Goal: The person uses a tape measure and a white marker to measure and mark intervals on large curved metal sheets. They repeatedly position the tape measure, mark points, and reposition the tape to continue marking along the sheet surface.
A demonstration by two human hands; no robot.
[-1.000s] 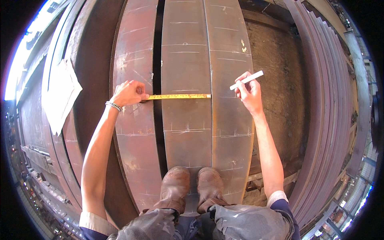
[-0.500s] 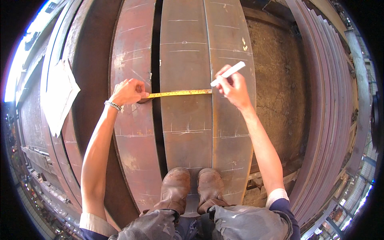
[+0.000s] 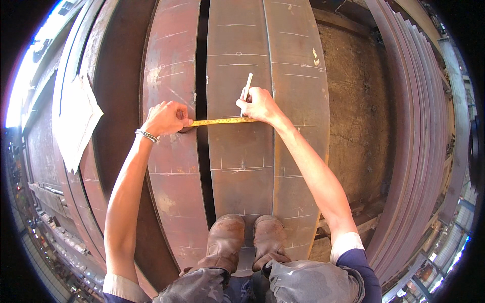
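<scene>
The left hand has thumb and fingers pinched together on the left part of a yellow tape measure, over the reddish steel beam. The tape runs right across a dark gap onto the grey-brown steel beam, its right end hidden by the right hand. That hand clamps a white marking stick in its fingers, the lower tip at the tape's far edge. Graduations and figures line the tape, too small to read. Handwritten white lines cross both beams: on the far side one carries a small circle; on the near side, a long line bears short ticks, nearer the brown boots.
</scene>
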